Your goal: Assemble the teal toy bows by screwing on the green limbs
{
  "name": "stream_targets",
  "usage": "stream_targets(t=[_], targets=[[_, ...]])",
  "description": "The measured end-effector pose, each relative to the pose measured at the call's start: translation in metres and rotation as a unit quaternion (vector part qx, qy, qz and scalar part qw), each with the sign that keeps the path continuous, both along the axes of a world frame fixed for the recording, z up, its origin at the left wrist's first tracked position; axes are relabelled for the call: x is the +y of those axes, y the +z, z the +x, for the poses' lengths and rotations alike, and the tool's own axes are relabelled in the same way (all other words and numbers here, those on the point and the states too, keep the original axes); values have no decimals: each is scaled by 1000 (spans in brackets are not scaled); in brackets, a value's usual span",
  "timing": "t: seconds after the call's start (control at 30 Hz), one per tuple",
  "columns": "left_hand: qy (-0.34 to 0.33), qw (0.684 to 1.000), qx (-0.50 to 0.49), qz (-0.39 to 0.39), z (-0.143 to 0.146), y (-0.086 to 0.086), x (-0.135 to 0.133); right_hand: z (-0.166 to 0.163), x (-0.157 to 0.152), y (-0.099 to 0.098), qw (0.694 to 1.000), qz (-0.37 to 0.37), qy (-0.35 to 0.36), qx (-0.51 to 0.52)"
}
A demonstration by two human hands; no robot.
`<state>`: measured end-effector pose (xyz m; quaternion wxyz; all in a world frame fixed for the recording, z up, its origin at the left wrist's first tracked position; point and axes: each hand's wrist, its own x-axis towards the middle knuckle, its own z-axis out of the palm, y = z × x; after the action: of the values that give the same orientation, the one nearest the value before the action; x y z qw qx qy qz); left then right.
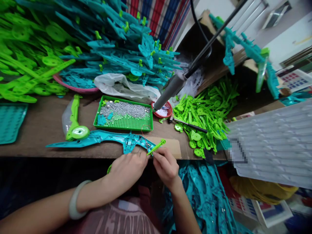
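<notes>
At the near edge of the bench (44,120), the right hand (166,166) pinches a green lever (157,146) in its grip at the teal bow frame (97,137), whose middle the left hand (128,169) clasps.

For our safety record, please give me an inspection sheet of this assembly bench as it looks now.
Surface: brown wooden bench, crowded; cardboard piece at the front edge.
Job's things: teal toy bow body flat at the front edge; small green lever over its middle.
Clutter: green tray of silvery screws; heaps of green parts and teal parts; black-handled hand tool.
Grips: left hand on the bow's middle, closure unclear; right hand pinches the lever.
Cables: black cable above the hanging power screwdriver.
Surroundings: white moulded trays at right; striped cloth behind.
</notes>
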<state>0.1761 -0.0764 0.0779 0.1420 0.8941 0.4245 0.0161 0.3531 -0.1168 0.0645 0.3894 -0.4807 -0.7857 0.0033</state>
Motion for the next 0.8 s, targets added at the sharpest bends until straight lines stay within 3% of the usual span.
stream_targets(t=[0.33, 0.53, 0.8], targets=[[2, 1000, -6, 1, -5, 2, -1, 2, 1, -1, 998, -19, 16, -63], [3, 1000, -7, 5, -5, 0, -1, 1, 2, -3, 1000, -3, 21, 10], [12, 1000, -26, -1, -3, -6, -5, -5, 2, -2, 998, -63, -11, 0]])
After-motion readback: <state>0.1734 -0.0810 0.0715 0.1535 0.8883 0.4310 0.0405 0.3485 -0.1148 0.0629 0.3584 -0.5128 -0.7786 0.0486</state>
